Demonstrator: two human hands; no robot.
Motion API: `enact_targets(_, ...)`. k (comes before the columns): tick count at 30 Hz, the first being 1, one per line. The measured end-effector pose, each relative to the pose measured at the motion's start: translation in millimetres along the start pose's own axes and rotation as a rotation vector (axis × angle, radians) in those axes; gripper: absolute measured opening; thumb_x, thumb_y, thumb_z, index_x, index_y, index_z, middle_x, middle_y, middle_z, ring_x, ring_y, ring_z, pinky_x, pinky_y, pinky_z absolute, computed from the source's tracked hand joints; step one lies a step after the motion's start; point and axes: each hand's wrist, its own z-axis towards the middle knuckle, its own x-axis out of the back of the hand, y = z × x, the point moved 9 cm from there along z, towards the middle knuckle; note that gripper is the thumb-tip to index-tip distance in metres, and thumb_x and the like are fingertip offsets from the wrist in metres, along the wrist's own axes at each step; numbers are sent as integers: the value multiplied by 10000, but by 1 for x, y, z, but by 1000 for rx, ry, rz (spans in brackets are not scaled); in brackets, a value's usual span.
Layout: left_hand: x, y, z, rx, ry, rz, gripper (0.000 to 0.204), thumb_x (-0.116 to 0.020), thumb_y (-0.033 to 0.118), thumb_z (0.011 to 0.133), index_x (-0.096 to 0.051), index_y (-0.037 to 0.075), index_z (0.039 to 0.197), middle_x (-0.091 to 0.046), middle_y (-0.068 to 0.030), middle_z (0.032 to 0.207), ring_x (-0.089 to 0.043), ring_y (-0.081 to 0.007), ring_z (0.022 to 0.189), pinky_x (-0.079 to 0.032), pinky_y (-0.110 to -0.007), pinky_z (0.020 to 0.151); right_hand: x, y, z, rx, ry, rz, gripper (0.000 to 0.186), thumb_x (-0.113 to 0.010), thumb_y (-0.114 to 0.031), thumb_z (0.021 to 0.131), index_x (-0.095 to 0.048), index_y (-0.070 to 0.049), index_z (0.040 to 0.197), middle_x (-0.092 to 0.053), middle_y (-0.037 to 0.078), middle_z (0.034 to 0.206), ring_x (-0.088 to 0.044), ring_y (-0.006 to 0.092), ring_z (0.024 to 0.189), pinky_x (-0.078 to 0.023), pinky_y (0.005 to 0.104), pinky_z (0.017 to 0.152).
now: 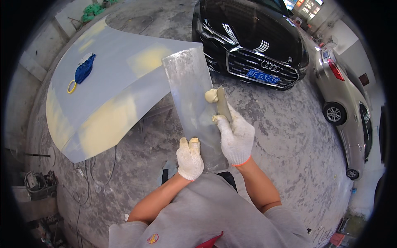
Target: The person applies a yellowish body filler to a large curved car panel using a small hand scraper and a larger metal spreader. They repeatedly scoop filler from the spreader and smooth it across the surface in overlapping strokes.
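A long, grey, smeared mixing board (pixel 188 82) extends forward from my body. My left hand (pixel 190 159), in a white knit glove with yellow-stained fingertips, grips its near left edge. A putty scraper (pixel 223 105) is held in my gloved right hand (pixel 238 138) over the board's right side. A rounded lump of cream-yellow putty (pixel 211 96) sits against the scraper's left face. Whether the lump also touches the board is unclear. More putty marks the right thumb tip. Beyond the board, at left, lies a grey car hood (pixel 111 58) with pale yellow filler patches.
On the hood rest a blue cloth (pixel 85 69) and a yellow tape roll (pixel 72 86). A black car (pixel 252 41) stands ahead, a beige car (pixel 341 87) at right. Hoses trail over the stained floor beneath the hood. Dirty equipment (pixel 39 184) stands at the lower left.
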Motion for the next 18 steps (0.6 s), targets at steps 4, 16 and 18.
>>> enact_targets(4,6,12,22,-83,134,59,303,-538,212,1127,-572,-74,1030,-621,-177,745,-581,-272,655,-474,-424,617,-19,29,-10,-76,-313,-251,439,-699,-216,1000,-708,15,1373,-790,235,1059,-789,264,940,-585,355,846)
enact_targets(16,34,-14,127,129,387,-59,392,-616,266,1104,-609,-123,1157,-685,-139,951,-605,-173,869,-524,-337,818,-18,124,80,-562,195,820,370,-638,-126,1049,-637,81,1356,-749,86,1172,-696,127,1040,-577,309,912)
enact_targets(18,23,-15,152,182,341,6,377,-632,272,1094,-614,-105,1092,-675,-140,951,-598,-174,869,-522,-343,813,-27,119,109,-477,63,375,333,-639,-69,1032,-660,64,1337,-758,79,1160,-705,160,1076,-576,310,934)
